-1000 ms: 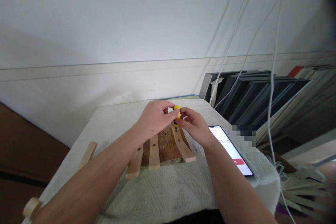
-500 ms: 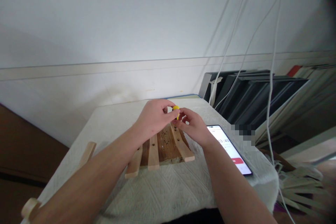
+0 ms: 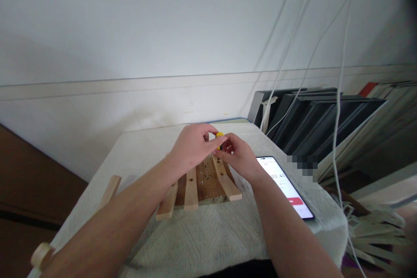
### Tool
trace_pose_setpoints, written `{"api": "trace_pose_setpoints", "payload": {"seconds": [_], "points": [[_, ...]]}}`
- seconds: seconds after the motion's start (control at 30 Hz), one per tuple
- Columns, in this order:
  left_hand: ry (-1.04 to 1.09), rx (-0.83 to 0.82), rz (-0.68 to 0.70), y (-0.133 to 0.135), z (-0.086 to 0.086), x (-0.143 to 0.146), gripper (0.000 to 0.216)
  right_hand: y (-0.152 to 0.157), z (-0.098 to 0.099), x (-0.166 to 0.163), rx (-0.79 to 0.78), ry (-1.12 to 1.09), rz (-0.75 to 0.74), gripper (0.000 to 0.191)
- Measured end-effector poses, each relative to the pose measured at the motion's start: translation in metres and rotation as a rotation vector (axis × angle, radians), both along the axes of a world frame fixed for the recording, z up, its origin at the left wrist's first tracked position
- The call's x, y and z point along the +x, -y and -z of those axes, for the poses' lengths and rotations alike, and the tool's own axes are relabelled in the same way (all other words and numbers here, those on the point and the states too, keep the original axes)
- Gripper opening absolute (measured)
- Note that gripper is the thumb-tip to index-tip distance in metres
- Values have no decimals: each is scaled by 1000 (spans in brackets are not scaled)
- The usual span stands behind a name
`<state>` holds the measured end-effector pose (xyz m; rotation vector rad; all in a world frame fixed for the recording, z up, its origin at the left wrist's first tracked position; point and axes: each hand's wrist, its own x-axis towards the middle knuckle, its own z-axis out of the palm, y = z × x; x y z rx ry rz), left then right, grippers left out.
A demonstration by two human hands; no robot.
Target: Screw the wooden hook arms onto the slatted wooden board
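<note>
My left hand (image 3: 197, 145) is closed on the yellow-and-black grip of what looks like a stubby screwdriver (image 3: 220, 135), thumb and fingertips pinching it from above. Its lower end is hidden. My right hand (image 3: 237, 154) curls its fingers and thumb around that lower part, close over the far end of the right wooden slat (image 3: 225, 179). This slat lies across a dark brown wooden board (image 3: 207, 189). A middle slat (image 3: 191, 189) and a left slat (image 3: 167, 204) lie on the board too. Dark holes or screws show in the slats. Small dark bits are scattered on the board between them.
A phone (image 3: 286, 186) with a running timer lies right of the board on the white cloth (image 3: 208, 234). Left, partly behind my forearm, are a wooden strip (image 3: 110, 190) and a round wooden end (image 3: 42, 255). Dark panels (image 3: 312, 117) and hanging white cables (image 3: 339, 108) are at the right.
The yellow-and-black grip has turned slightly between my fingers, showing a different side. Both hands stay at the same place over the right slat. The phone's timer has advanced a second.
</note>
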<state>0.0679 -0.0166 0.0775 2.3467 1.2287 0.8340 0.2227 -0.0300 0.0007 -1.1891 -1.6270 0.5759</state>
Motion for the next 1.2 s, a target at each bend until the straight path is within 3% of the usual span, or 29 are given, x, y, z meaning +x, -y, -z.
{"api": "trace_pose_setpoints", "payload": {"seconds": [0.13, 0.3, 0.53, 0.77, 0.97, 1.2], "points": [[-9, 30, 51, 0, -1, 0, 28, 2, -1, 3, 69, -10, -95, 22], [-7, 22, 109, -3, 0, -1, 28, 3, -4, 4, 53, 18, -38, 14], [-2, 0, -36, -3, 2, -1, 35, 1, -3, 1, 12, -10, 38, 22], [-16, 12, 27, -1, 0, -1, 30, 5, -6, 3, 54, 8, -80, 13], [12, -11, -24, 0, 1, -1, 36, 3, -4, 2, 9, 26, -32, 16], [-8, 32, 61, 0, 1, 0, 28, 3, -4, 1, 13, 6, -39, 15]]}}
